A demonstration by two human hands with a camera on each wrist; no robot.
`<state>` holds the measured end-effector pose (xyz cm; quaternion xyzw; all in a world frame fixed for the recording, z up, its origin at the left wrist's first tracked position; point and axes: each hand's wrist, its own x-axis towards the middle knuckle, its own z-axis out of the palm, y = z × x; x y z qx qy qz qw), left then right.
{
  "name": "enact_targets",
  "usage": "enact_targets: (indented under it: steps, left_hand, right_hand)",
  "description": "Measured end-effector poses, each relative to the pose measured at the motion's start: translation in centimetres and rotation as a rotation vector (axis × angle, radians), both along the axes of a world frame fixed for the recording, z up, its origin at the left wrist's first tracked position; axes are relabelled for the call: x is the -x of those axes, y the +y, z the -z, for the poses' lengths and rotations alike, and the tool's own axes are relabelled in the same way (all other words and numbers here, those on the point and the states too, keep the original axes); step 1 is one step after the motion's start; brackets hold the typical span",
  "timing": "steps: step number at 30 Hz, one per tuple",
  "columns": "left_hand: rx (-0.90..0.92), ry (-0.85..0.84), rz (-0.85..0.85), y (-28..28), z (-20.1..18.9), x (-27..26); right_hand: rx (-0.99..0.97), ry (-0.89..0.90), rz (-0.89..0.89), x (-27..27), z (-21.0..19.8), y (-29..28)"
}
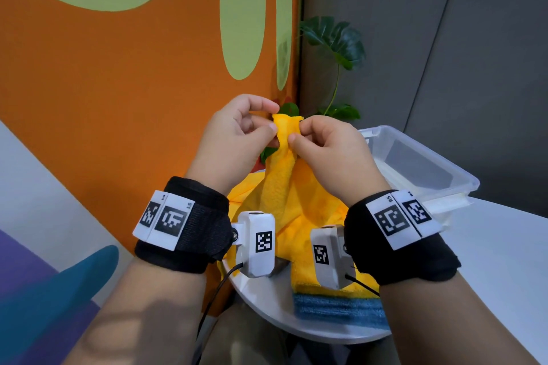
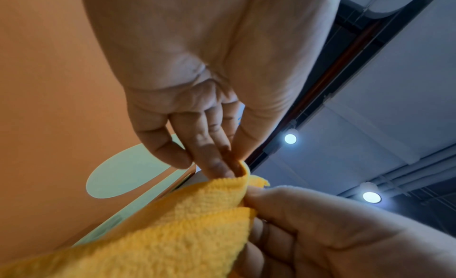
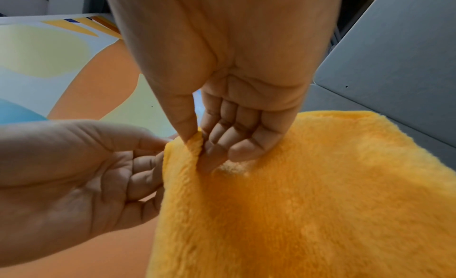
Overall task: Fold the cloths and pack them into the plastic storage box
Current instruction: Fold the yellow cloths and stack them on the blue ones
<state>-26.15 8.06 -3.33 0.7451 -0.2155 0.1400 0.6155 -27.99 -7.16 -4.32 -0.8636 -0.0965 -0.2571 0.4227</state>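
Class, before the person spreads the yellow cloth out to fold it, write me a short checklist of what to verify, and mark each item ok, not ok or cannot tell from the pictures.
1. Left hand pinches the top edge of the yellow cloth: ok.
2. Right hand pinches the same edge, close beside the left: ok.
3. Cloth lifted fully off the white table: not ok, its lower part lies bunched there.
4. Plastic storage box open, lid off: ok.
5. Box holds no cloth yet: cannot tell, part of its inside is hidden.
6. Blue cloth free of the yellow one: not ok, the yellow lies over it.
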Motion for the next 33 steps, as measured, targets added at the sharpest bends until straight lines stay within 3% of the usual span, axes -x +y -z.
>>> enact_targets:
  steps: [5,8,14,20,27,33]
  left_hand:
    - [-0.030,0.013,0.092,0.1,-0.4,0.2]
    - [-0.079,0.009,0.115,0.3,-0.6,0.3]
    - [-0.380,-0.192,-0.013,1.2,-1.0,0.1]
    - [-0.466,-0.270,-0.088,1.6,-1.4,-0.1]
    - [-0.472,-0.358,-0.197,0.6,-1.3,0.0]
    - [-0.343,-0.325,-0.319,0.5,-1.2,-0.4]
  right_hand:
    - [-0.026,0.031,-0.112,0.5,-0.1,0.3]
    - [0.054,0.008,-0.096,0.4,0.1,0.4]
    - [0.118,0.035,-0.120,0.2,-0.2,-0.1]
    - [0.052,0.006,-0.142,0.7,-0.6,0.3]
    - [0.213,0.016,0.089,0.0,-0.4,1.1]
    - [0.291,0.129,0.234,-0.6,0.1,0.6]
